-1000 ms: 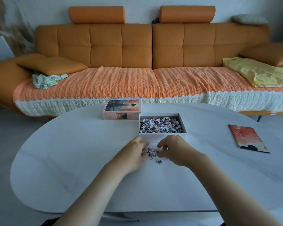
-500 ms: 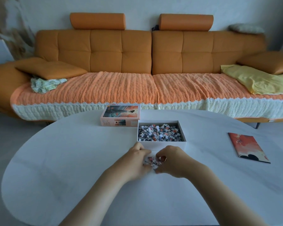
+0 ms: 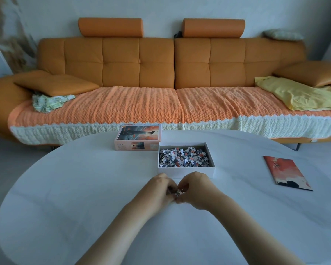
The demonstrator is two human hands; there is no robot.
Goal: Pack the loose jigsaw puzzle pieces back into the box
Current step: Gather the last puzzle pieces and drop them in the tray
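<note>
While your left hand (image 3: 159,190) and right hand (image 3: 196,190) pinch the small multicoloured jigsaw pieces (image 3: 178,192) | next, I'd guess: lift into white cardboard box (image 3: 185,172)

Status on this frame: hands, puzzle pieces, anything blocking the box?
Left hand and right hand cupped together round a small clump of loose pieces. Open box just beyond, pieces inside. Nothing between hands and box.

An orange sofa (image 3: 138,62) is set against a pale wall (image 3: 161,8), its seat covered by an orange-and-cream knitted throw (image 3: 141,108). A yellow cloth (image 3: 298,94) is laid at its right end. A white oval surface (image 3: 84,188) is placed before it on a pale floor (image 3: 11,161).
</note>
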